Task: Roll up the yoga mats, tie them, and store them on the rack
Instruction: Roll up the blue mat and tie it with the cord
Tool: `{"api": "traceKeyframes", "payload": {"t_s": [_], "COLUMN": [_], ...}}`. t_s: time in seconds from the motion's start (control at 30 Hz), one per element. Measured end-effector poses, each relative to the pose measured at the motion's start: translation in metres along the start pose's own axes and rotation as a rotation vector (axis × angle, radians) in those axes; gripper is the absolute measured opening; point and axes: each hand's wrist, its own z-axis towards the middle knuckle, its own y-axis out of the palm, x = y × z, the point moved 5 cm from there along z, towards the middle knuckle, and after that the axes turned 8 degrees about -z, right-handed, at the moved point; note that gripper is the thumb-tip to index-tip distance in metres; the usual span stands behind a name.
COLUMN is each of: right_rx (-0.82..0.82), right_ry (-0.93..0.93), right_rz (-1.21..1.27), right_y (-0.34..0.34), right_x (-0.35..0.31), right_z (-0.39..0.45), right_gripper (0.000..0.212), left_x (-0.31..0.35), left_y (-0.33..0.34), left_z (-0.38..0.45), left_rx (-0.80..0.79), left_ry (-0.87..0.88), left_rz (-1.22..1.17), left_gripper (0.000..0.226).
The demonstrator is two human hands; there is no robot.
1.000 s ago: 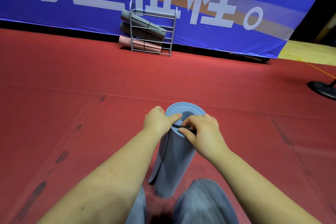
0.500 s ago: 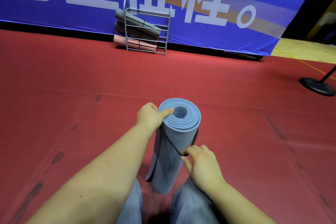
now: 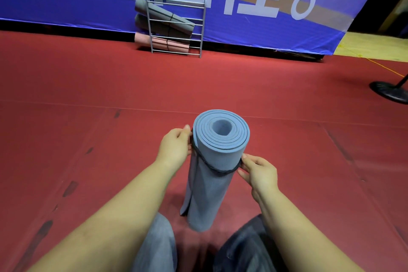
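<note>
Head view: the rolled blue mat [image 3: 213,174] stands on end on the red floor [image 3: 88,95], between the knees, so both hands can work the black band [image 3: 217,169] down it. Left of the mat, the left hand [image 3: 175,147] pinches the band; right of it, the right hand [image 3: 258,172] pinches the band's lower side. Beyond the mat, the rack [image 3: 176,26] holds three tied mats.

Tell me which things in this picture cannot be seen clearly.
- Head view: far side of the black band, hidden behind the blue mat.
- Left hand fingers, hidden behind the mat.
- Banner text, cut by the top edge.
- Black stand, cut by the right edge.
</note>
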Motion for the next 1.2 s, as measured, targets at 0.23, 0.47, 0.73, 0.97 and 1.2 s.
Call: {"api": "traceKeyframes", "payload": {"t_s": [0.23,0.47,0.73,0.97,1.2], "right_rx": [-0.048,0.004,0.019,0.021,0.019], "right_ry": [0.052,-0.035,0.064,0.074,0.188], "right_rz": [0.062,-0.118,-0.132,-0.319,-0.341], "right_y": [0.006,0.008,0.014,0.029,0.032], "right_x": [0.000,-0.002,0.026,0.056,0.096], "right_z": [0.013,0.034,0.068,0.100,0.125], "right_gripper": [0.016,0.021,0.026,0.027,0.025], "left_x": [-0.012,-0.056,-0.092,-0.127,-0.157], "left_y": [-0.005,-0.003,0.007,0.004,0.004], "left_z": [0.009,0.018,0.044,0.072,0.088], "left_rx": [0.061,0.075,0.049,0.074,0.111], "left_ry": [-0.053,-0.123,-0.236,-0.322,-0.381], "left_rz": [-0.118,-0.119,-0.047,0.044,0.113], "left_gripper": [0.021,0.013,0.023,0.032,0.031]}}
